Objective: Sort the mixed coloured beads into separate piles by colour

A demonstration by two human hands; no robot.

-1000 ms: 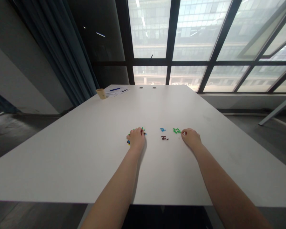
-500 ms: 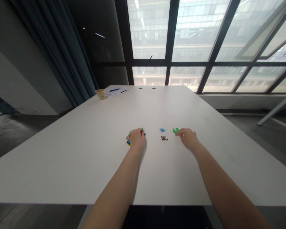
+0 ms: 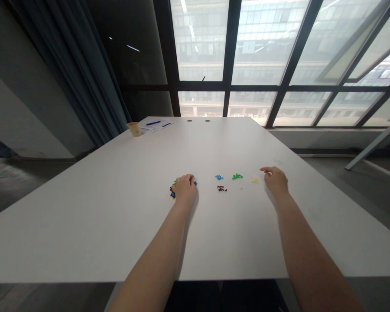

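Note:
My left hand (image 3: 185, 190) rests on a small heap of coloured plastic pieces (image 3: 172, 189), in blue, green and dark red, and its fingers hide part of the heap. Whether it grips any piece, I cannot tell. My right hand (image 3: 275, 181) is raised slightly at the right, with its fingers apart and nothing visible in them. Nearest to it lie pale yellow pieces (image 3: 255, 179). Between the hands are blue pieces (image 3: 219, 177), green pieces (image 3: 237, 176) and dark red pieces (image 3: 222, 188).
All of this lies on a large white table (image 3: 84, 216) with a straight near edge. At its far end stand a paper cup (image 3: 134, 128) and sheets of paper (image 3: 157, 125) with a blue pen (image 3: 153, 123). Tall windows (image 3: 266, 43) fill the background.
My right hand has moved right, away from the green pieces, uncovering pale yellow pieces on the table. My left hand stays on the heap. The view has tilted slightly.

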